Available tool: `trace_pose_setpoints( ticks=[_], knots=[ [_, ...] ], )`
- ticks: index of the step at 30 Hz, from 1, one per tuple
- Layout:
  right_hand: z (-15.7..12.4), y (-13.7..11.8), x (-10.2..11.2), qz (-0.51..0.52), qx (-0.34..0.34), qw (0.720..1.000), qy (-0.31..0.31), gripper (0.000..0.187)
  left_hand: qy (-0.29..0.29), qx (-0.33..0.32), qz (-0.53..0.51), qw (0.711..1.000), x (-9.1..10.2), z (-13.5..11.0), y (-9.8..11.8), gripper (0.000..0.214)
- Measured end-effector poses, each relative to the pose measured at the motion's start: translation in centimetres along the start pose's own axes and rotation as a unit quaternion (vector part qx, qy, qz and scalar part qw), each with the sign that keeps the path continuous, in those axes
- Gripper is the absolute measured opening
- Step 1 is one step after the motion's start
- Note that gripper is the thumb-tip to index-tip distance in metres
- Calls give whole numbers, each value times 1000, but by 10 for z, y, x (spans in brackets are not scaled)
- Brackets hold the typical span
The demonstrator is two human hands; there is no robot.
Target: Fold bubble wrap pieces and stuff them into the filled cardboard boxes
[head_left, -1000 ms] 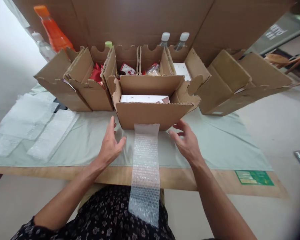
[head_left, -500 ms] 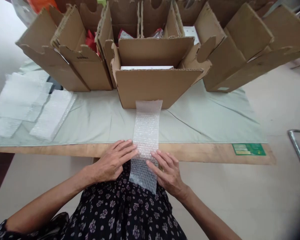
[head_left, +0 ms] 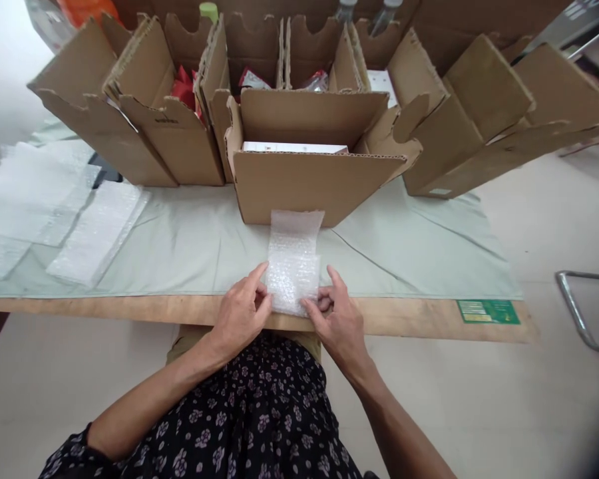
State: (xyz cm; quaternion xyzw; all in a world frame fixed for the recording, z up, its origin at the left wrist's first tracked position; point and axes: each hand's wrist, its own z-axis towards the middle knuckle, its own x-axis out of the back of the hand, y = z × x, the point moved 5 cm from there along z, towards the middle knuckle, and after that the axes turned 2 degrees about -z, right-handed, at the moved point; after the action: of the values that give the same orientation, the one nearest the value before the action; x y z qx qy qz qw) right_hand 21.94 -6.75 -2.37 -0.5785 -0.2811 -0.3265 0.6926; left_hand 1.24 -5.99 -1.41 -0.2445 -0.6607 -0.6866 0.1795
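Observation:
A strip of clear bubble wrap [head_left: 294, 276] lies at the table's front edge, its near part folded back over itself and its far end single, close to the front carton. At the fold's left side is my left hand [head_left: 242, 309], thumb and curled fingers closed on the edge, index finger pointing forward. My right hand [head_left: 340, 322] grips the fold's right corner, with the thumb on top and the index finger stretched out beside the wrap. The fingertips under the plastic are partly hidden.
Just beyond the wrap stands an open cardboard carton [head_left: 314, 189] with a white flat item [head_left: 294, 147] inside. Several more open cartons [head_left: 190, 150] form a row behind it. Stacked bubble wrap sheets [head_left: 97, 233] lie at left. A green label [head_left: 488, 311] marks the wooden edge.
The near end of the bubble wrap, which hung over the table edge, is now folded forward onto the strip. Both hands went from flat fingers to gripping the fold's sides.

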Motion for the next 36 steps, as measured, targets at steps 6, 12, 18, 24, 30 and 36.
trace_pose_setpoints(
  ticks=[6,12,18,24,30,36],
  knots=[
    [-14,-15,21,-80,191,977,52,55,4,-78,128,989,-1,4,-1,52],
    [-14,-15,9,-115,256,959,-41,27,32,-176,161,971,8,-7,13,36],
    [1,-22,16,1,267,963,-41,27,-25,-262,112,958,10,-18,25,28],
    [14,-17,17,66,132,988,-53,23,3,-124,31,992,11,-1,10,18],
    [4,-28,21,-36,269,962,30,28,3,-63,84,994,4,14,3,23],
    [15,-28,10,-47,286,955,-69,29,29,-164,131,977,15,3,15,32]
  ],
)
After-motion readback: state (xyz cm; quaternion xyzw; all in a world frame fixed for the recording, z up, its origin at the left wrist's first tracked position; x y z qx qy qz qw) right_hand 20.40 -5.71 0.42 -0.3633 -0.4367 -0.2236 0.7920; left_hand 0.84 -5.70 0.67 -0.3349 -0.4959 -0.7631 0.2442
